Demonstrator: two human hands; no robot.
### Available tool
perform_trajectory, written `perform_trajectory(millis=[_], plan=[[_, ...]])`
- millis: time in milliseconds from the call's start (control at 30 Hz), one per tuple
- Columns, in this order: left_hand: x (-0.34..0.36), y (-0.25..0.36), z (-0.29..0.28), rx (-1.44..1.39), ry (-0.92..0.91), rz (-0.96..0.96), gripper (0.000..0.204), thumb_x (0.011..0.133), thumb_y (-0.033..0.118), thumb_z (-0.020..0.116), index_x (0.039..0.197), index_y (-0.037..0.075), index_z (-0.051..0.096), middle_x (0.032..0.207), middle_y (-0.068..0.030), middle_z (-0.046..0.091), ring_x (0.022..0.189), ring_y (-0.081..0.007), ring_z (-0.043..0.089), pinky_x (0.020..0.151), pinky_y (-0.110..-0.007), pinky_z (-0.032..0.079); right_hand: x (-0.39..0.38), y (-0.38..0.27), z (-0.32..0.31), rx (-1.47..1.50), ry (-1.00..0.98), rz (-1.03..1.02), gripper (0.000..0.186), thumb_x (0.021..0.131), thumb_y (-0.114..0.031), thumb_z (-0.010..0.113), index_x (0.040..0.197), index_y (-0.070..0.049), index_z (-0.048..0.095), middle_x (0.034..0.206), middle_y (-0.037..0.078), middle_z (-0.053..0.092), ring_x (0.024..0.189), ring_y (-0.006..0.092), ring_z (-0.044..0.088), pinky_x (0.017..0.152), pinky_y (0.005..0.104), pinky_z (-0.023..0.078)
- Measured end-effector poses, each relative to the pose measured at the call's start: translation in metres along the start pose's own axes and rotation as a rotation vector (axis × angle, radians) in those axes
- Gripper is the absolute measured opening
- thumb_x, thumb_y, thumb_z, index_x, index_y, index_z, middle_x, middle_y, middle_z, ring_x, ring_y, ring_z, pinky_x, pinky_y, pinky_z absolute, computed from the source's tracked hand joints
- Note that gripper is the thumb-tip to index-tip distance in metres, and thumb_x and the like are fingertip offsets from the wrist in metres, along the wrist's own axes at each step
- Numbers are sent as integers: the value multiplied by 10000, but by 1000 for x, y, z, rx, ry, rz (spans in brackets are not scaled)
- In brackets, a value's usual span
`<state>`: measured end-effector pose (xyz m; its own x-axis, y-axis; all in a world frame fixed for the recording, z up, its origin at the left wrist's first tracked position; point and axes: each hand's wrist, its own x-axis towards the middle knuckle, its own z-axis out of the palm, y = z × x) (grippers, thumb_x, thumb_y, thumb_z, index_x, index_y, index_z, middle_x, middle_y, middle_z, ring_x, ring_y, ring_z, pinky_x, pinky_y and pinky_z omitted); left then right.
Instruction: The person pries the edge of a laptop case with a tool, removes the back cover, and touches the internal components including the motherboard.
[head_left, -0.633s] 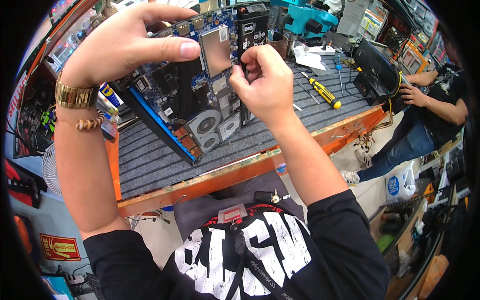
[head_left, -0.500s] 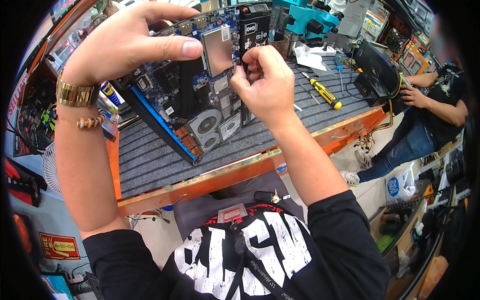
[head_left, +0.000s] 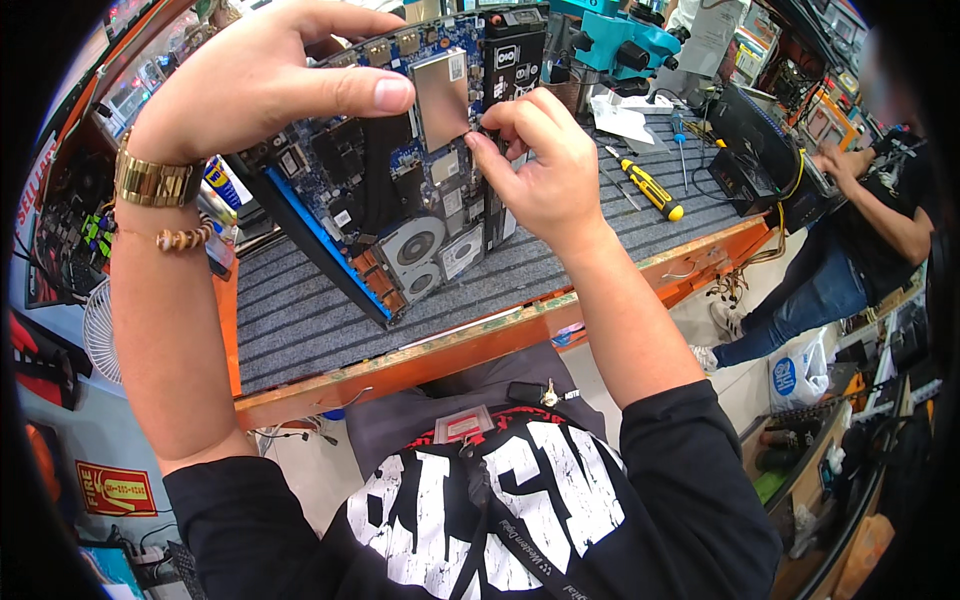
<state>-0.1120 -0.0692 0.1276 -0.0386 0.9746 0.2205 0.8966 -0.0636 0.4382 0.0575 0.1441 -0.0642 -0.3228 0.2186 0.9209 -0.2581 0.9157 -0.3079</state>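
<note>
An opened-up laptop [head_left: 370, 205] stands tilted on edge on the bench, its blue circuit board, twin round fans and black battery [head_left: 513, 65] exposed. Across its upper edge lies my left hand [head_left: 250, 85], thumb stretched over the board side and other fingers behind, holding it up. My right hand [head_left: 545, 165] is at the board, its fingers curled. Its thumb tip rests by the lower right corner of a silver metal plate [head_left: 440, 100], with the index finger beside the battery's edge. Anything small between those fingertips is hidden from sight.
A yellow-and-black screwdriver [head_left: 650, 188] lies on the ridged grey mat [head_left: 290, 345], with a blue screwdriver [head_left: 681, 150] beyond. A teal microscope [head_left: 625, 45] stands at the back. To the right, another person [head_left: 865, 220] handles a black device [head_left: 750, 140]. An orange bench edge [head_left: 470, 345] runs before me.
My right hand has shifted slightly right, and its thumb and index finger have parted a little. The left hand stays on the laptop. The other person's hands have moved closer together.
</note>
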Motion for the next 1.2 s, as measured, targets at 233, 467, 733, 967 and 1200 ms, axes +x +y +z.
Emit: perform_trajectory(millis=[233, 467, 733, 967, 1200], plan=[[0, 5, 0, -51, -29, -61, 769, 987, 474, 930, 1522, -32, 708, 1374, -90, 777, 1269, -151, 692, 1102, -332, 574, 5, -2, -4, -3, -43, 23, 180, 921, -129, 899, 1014, -84, 752, 947, 39, 684, 679, 201, 673, 626, 353, 567], [0, -2, 1, -44, -20, -4, 751, 1002, 454, 911, 1532, -35, 702, 1372, -90, 782, 1252, -152, 707, 1093, -331, 578, 11, -1, -8, 45, -71, 7, 167, 895, -74, 873, 975, -59, 727, 924, 54, 677, 695, 184, 665, 641, 341, 569], [0, -5, 0, 22, 6, 10, 763, 1000, 464, 906, 1533, -41, 699, 1390, -105, 779, 1278, -165, 701, 1120, -341, 562, 5, 5, -10, 152, -34, 75, 177, 899, -61, 866, 1049, -52, 773, 931, 49, 691, 721, 173, 679, 674, 298, 590], [-5, -11, 8, 1, 39, 93, 788, 988, 485, 914, 1526, -50, 700, 1382, -103, 780, 1277, -173, 701, 1114, -351, 563, 4, 3, -14, 29, -47, -60, 213, 906, -62, 873, 1116, -94, 855, 963, 63, 746, 763, 212, 748, 685, 338, 620], [0, -5, 1, 50, 17, 11, 809, 978, 507, 922, 1520, -52, 701, 1362, -99, 780, 1253, -170, 704, 1094, -345, 569, -6, 9, -11, -30, 16, -171, 234, 889, -66, 895, 1119, -97, 877, 950, 63, 768, 749, 240, 756, 668, 363, 627]])
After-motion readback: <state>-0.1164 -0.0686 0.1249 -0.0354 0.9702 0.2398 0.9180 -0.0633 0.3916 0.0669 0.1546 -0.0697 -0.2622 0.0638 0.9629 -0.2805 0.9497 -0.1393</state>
